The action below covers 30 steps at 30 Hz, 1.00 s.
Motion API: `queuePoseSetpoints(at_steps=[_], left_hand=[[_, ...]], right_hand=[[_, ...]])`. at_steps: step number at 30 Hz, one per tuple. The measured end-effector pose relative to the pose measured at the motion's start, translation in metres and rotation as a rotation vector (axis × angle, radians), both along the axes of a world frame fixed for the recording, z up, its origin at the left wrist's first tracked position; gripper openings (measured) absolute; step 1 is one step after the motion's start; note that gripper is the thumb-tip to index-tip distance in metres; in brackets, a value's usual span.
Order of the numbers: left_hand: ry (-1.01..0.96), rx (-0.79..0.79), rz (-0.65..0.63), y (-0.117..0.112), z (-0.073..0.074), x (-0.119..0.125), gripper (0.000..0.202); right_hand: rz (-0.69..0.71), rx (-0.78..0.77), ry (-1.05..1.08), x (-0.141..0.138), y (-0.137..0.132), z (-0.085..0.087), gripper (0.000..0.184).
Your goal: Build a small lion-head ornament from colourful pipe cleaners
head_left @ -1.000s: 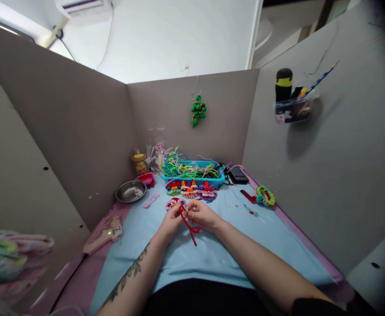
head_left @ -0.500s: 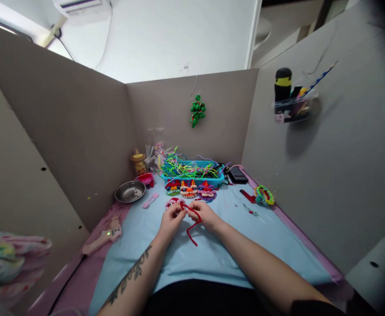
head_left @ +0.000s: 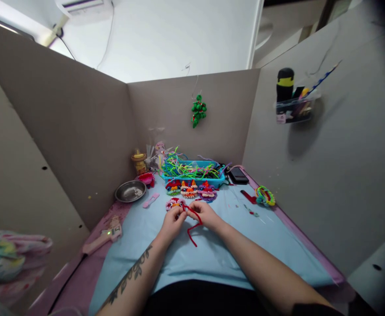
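Observation:
A red pipe cleaner (head_left: 195, 215) runs between my two hands, and its bent tail hangs toward me over the blue cloth. My left hand (head_left: 174, 219) pinches it with closed fingertips. Close against it, my right hand (head_left: 203, 213) is closed on the same pipe cleaner. Just beyond my left fingers lies a pink and red fuzzy piece (head_left: 175, 203), partly hidden by that hand. Farther back, several colourful fuzzy figures (head_left: 189, 189) stand in a row before the blue basket (head_left: 223, 179).
Tangled pipe cleaners (head_left: 192, 169) fill the basket. At left are a metal bowl (head_left: 130, 192) with small white bits and a pink glue gun (head_left: 103, 239) with its cord. A phone (head_left: 238, 176) and a yellow-green coil (head_left: 265, 195) lie at right. Grey partitions (head_left: 186, 105) enclose the table.
Both hands stay close together on the red pipe cleaner. The pink and red piece shows a little more beyond my left fingers. The view has shifted slightly.

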State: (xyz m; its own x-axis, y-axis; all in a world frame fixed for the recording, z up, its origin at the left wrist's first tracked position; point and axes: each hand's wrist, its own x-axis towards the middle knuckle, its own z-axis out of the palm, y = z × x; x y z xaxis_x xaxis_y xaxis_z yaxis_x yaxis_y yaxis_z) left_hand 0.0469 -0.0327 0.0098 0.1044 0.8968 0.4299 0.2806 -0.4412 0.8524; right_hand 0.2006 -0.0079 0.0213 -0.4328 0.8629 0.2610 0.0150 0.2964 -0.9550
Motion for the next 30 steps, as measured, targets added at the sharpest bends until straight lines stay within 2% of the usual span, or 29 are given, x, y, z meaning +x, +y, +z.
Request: queuePoseSetpoints(at_steps=[7,11,13,19,24,27,30], left_hand=[[-0.126,-0.146,-0.154,0.006,-0.010,-0.003,0.029],[-0.188,-0.166,-0.179,0.005,-0.009,-0.004,0.032],[-0.175,-0.155,-0.162,0.004,-0.007,-0.004,0.032],[-0.183,-0.145,-0.107,0.004,-0.005,-0.004,0.030],[-0.262,-0.139,-0.063,0.005,-0.004,-0.001,0.029],[-0.272,-0.165,-0.054,0.004,-0.001,0.000,0.028],[-0.283,-0.194,-0.048,0.003,0.002,0.000,0.028]], right_hand=[[0.075,-0.115,0.154,-0.002,-0.004,0.005,0.036],[0.097,-0.215,0.174,-0.002,-0.003,0.002,0.039],[0.068,-0.200,0.149,-0.001,-0.001,-0.001,0.039],[-0.074,0.016,0.133,-0.005,-0.002,-0.004,0.030],[-0.266,0.344,0.016,-0.006,-0.013,0.000,0.012],[-0.237,0.473,-0.022,-0.005,-0.015,-0.001,0.012],[-0.231,0.503,-0.023,-0.005,-0.014,-0.004,0.012]])
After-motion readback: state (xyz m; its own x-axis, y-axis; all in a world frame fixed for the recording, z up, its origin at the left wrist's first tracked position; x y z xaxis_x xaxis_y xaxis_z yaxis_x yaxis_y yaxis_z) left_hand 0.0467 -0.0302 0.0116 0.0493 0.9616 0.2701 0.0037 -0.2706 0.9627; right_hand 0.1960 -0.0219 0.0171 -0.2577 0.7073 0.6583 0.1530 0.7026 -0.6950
